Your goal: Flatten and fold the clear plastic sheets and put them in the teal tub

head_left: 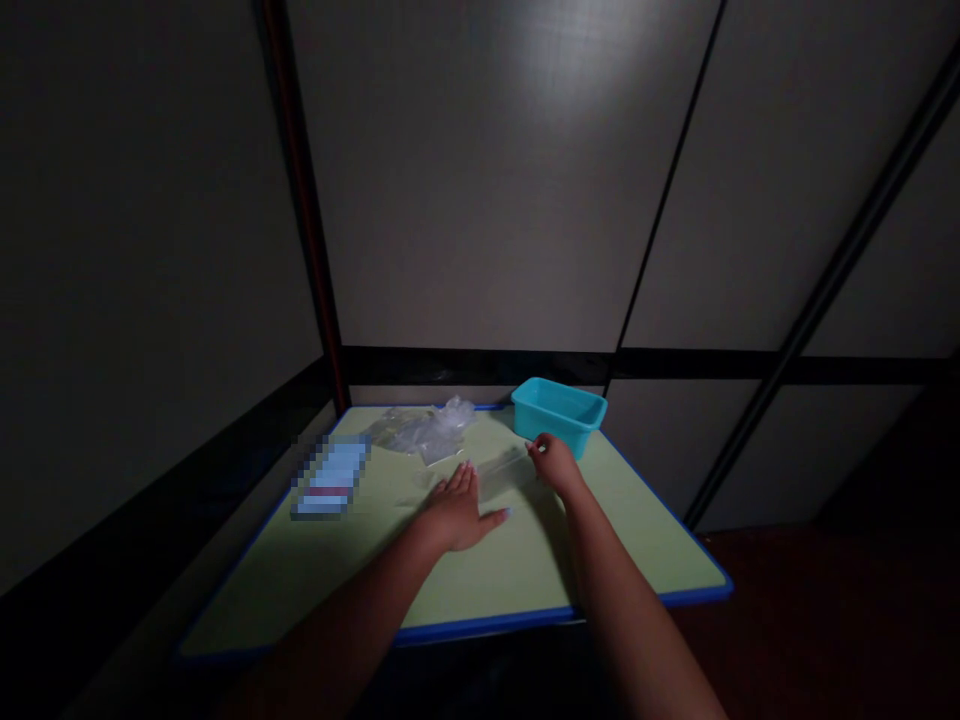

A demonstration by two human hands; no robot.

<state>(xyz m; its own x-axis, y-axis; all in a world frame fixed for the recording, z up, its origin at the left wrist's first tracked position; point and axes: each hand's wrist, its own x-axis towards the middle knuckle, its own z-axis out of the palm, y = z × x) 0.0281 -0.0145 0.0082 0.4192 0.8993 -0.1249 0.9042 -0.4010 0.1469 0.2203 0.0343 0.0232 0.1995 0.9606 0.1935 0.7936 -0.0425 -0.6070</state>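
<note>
A clear plastic bag lies on the pale green table, stretched between my two hands. My left hand rests flat on its left part, fingers spread and thumb out to the right. At the bag's right end, my right hand pinches the edge between thumb and fingertips, slightly off the tabletop. Behind the left hand sits a loose pile of crumpled clear plastic bags. Just past my right hand stands a turquoise plastic basin; its floor is hidden from this angle.
On the table's left side lies a pixelated, light-blue rectangular item. Blue edging runs around the table. Wall panels with a dark horizontal band rise directly behind and to the left. Dark reddish floor shows at the right.
</note>
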